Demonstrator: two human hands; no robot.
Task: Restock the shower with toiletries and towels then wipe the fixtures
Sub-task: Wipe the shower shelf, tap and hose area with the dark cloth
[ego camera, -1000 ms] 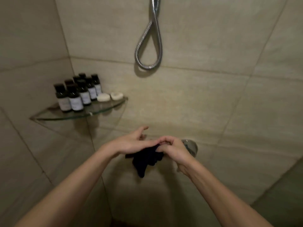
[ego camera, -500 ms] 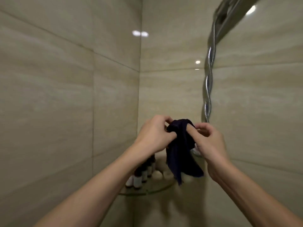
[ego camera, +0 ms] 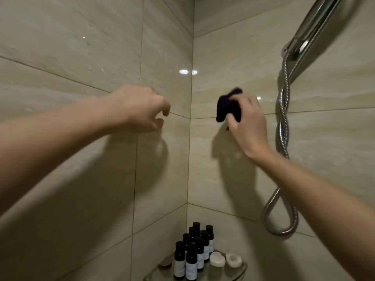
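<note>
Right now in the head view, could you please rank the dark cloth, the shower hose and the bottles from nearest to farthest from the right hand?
1. The dark cloth: gripped in the right hand itself.
2. The shower hose: hanging on the wall just to the hand's right.
3. The bottles: far below, on the corner shelf.

Dim, warm light fills the shower. Small glare spots shine on the glossy wall tiles (ego camera: 162, 57), where soft shadows fall. The left hand (ego camera: 142, 108) looks slightly motion-blurred.
</note>
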